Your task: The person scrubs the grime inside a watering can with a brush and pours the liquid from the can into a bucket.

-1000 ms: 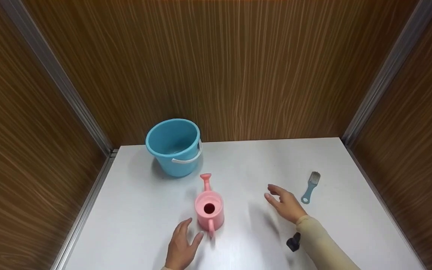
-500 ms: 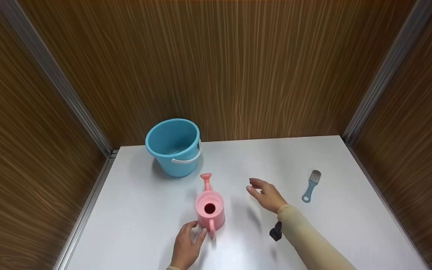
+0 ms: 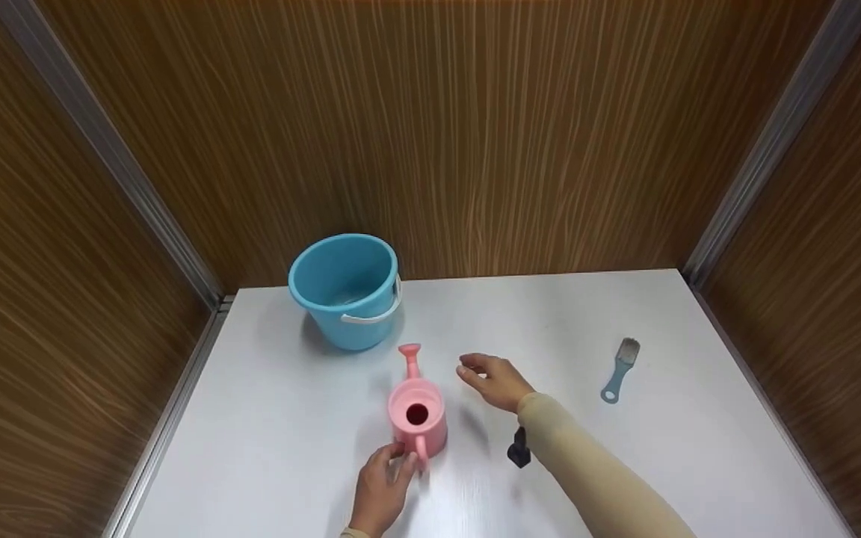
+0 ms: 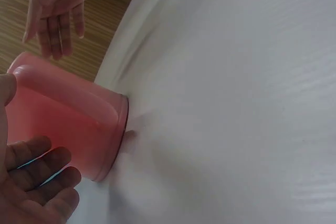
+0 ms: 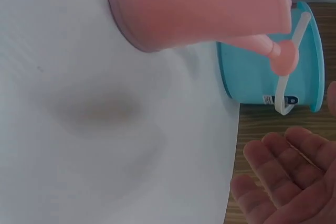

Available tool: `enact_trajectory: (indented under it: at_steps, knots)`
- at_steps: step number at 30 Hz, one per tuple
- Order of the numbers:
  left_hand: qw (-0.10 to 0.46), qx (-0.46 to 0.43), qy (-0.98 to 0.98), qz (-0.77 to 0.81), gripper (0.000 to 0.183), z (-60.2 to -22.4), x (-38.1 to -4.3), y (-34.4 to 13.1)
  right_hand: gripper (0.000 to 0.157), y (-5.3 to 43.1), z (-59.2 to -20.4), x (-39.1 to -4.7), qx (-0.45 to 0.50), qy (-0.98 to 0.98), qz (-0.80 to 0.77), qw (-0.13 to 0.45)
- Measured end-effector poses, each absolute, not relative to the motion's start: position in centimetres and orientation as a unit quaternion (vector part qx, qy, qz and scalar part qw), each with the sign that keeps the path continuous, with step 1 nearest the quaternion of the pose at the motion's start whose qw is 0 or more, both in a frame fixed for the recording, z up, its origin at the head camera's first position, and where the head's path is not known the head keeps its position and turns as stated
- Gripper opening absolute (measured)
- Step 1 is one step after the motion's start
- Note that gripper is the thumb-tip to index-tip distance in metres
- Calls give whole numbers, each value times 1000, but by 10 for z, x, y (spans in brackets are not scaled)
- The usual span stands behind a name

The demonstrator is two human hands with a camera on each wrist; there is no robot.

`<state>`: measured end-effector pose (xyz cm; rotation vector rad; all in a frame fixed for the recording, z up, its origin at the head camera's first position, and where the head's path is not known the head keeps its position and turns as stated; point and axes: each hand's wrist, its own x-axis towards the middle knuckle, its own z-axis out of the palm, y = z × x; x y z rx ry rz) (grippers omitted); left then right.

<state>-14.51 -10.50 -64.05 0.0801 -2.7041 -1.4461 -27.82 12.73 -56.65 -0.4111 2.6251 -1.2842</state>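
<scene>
A pink watering can (image 3: 417, 418) stands upright on the white table, its spout pointing to the back and its handle (image 4: 68, 95) to the front. My left hand (image 3: 382, 489) is at the handle's left, thumb near the handle and fingers loosely bent beside the can; contact is hard to tell. In the left wrist view those fingers (image 4: 47, 163) are not wrapped around the handle. To the right of the spout, my right hand (image 3: 498, 383) hovers above the table, apart from the can. Its fingers (image 5: 283, 166) look relaxed and hold nothing.
Behind the can, to its left, stands a blue bucket (image 3: 356, 329) with a white handle lowered against its side. A brush (image 3: 619, 371) with a blue-grey handle lies at the right of the table (image 3: 266, 433). Wood-patterned panels (image 3: 460, 134) enclose the back and both sides.
My right hand has moved left across the table toward the watering can. The left hand has shifted slightly right, closer to the can's handle. Can, bucket and brush have stayed put.
</scene>
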Motion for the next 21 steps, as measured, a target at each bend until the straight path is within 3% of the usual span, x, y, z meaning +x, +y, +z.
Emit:
enact_trajectory:
  at_steps: [8,15,21]
  knots:
    - [42,24,-863,-502,48,-642,-147,-100,53,100,-564,-281,-175,886,-415,113]
    - [2,44,-850,-524,52,-642,-146,-95,50,84,-565,-281,-184,887,-404,129]
    - [14,27,-847,-530,34,-640,-144,-88,44,75,-563,-282,-197,884,-400,140]
